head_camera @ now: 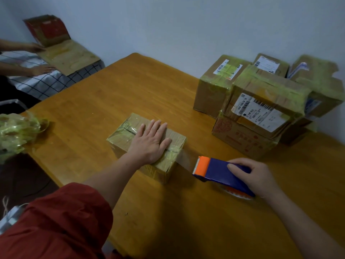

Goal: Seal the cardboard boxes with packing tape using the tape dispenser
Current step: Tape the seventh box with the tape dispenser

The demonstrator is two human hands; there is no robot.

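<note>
Small brown cardboard box (122,138), crossed with yellowish tape, sits mid-way along the orange-brown wooden worktop (130,90). Left hand (149,144) lies flat on its lid, fingers (155,128) straight and spread, judged to pin the flaps and stop the box sliding. Right hand (257,178) grips the blue-and-orange tape dispenser (214,171), resting on the worktop just beside the box's right face, orange head toward it. A faint clear strip appears to bridge the 2. The box is directly under the left fingers and apart from the right.
</note>
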